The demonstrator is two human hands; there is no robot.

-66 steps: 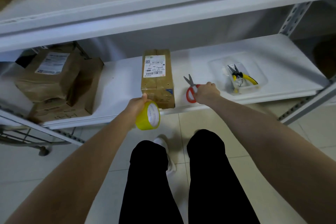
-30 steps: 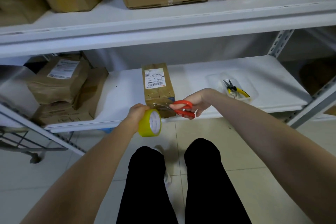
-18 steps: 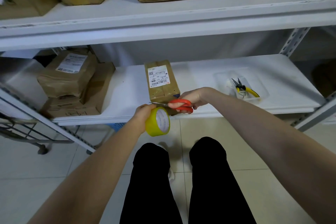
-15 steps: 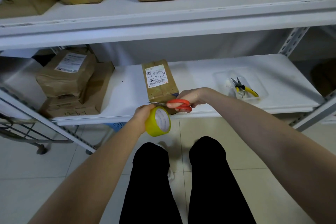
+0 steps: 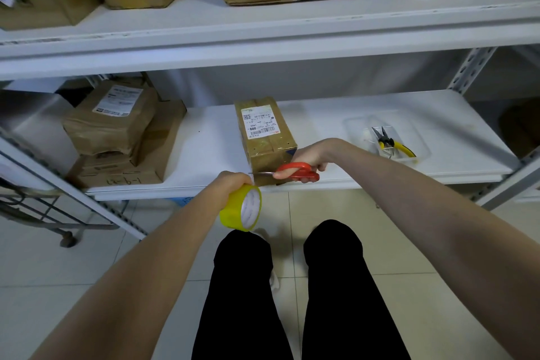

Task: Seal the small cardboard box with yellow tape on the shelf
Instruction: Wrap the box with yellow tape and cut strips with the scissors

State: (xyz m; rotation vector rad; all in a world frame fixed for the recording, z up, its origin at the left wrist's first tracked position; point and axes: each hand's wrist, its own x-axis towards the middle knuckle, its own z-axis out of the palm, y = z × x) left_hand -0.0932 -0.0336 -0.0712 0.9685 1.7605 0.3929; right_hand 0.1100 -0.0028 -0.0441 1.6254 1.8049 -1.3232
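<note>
On the white shelf (image 5: 336,114) the small cardboard box (image 5: 264,137) is set at the front edge — its near face partly hidden by red scissors (image 5: 295,171) gripped in the right hand (image 5: 311,155); the yellow tape roll (image 5: 242,209) is clutched by the left hand (image 5: 230,183).

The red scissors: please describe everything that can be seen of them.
The scissors have red, plastic-looking handle loops and thin grey metal blades. The right hand grips the handles. They are held about level, blades pointing left, in front of the near end of the small cardboard box. The tips reach just above the yellow tape roll held by the left hand. The blades look nearly closed; whether they touch any tape cannot be told.
</note>
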